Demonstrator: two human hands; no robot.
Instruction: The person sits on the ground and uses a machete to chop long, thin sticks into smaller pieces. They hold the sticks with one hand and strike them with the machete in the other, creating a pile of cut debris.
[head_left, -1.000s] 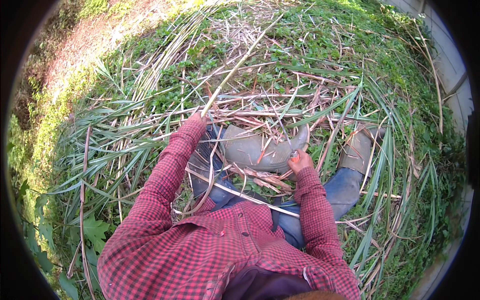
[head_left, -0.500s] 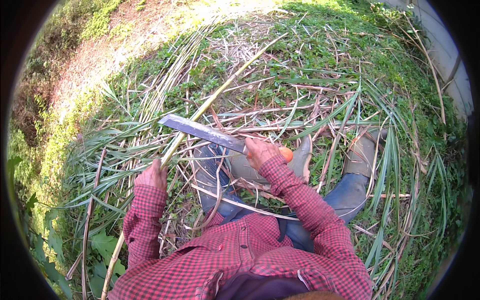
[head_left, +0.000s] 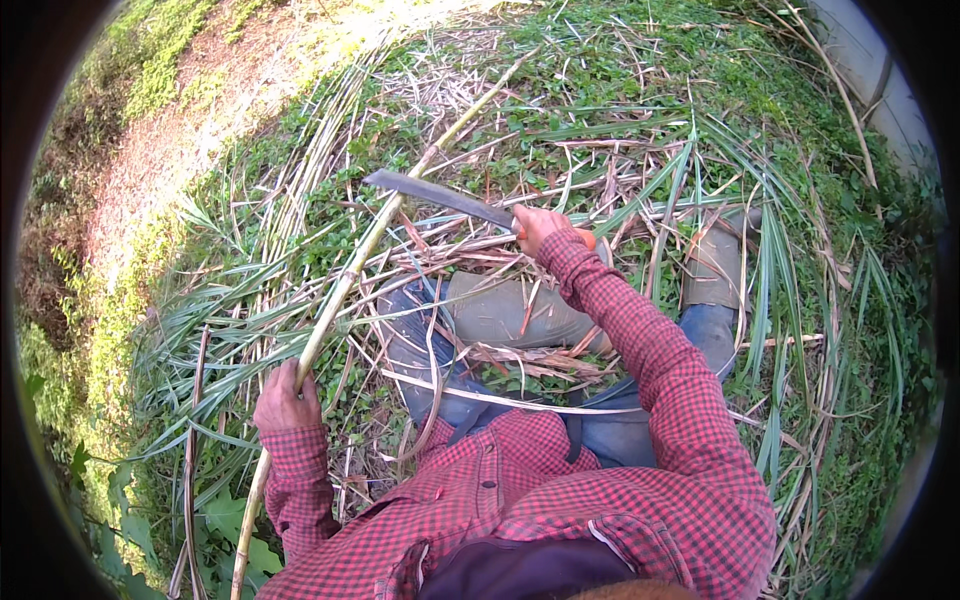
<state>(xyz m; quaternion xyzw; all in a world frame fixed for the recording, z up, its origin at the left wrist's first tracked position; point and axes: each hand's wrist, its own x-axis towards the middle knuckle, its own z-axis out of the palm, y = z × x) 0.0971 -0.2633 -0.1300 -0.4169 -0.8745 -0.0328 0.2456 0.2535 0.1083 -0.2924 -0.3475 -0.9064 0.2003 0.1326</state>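
The stalk (head_left: 346, 282) is of a pale yellow-green colour, with brownish marks at its joints. The blade (head_left: 450, 198) is grey, and its handle (head_left: 587, 239) is orange. The shirt (head_left: 400, 510) carries a small check of red and black. The trousers (head_left: 450, 395) are blue, the boots (head_left: 520, 308) olive-grey, the long leaves (head_left: 220, 325) green. The wall (head_left: 870, 70) seems whitish, but the rim is dim there.

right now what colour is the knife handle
The knife handle shows orange, best in the head view.
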